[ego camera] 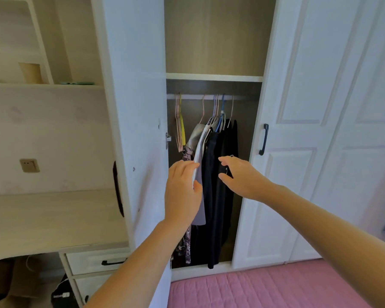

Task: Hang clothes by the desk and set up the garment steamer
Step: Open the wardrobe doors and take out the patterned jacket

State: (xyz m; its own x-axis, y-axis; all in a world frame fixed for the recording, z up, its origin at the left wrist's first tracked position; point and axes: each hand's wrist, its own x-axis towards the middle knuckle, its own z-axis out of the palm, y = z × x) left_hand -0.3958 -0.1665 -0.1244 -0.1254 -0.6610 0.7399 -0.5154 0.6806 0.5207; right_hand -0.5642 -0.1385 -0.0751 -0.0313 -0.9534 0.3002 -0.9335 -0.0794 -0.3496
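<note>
Both hands reach into the open wardrobe (213,77) at the centre of the frame. The left hand (182,190) has its fingers straight and close together, laid against the edge of a pale lilac garment (199,174), with the thumb on the garment's near side; whether it truly pinches the cloth cannot be told. The right hand (240,176) sits just right of it, fingers relaxed and loosely spread with a gap between thumb and forefinger, in front of the black clothes (218,196); it holds nothing, and whether it touches the fabric is unclear.

The clothes hang from a rail (209,97) above both hands, in the upper middle of the frame. The lilac garment hangs between the hands and slightly left; the black clothes fall behind and below the right hand, reaching nearly to the wardrobe floor. A patterned garment (187,241) shows beneath the left wrist. Empty pink and yellow hangers (179,127) hang at the rail's left end, above the left hand.

The left door (138,107) stands open beside the left arm, the right door (282,130) beside the right hand. The desk (42,218) lies at the lower left of the frame, well left of both hands, with drawers (93,262) under it. A pink bedcover (265,287) fills the lower right.
</note>
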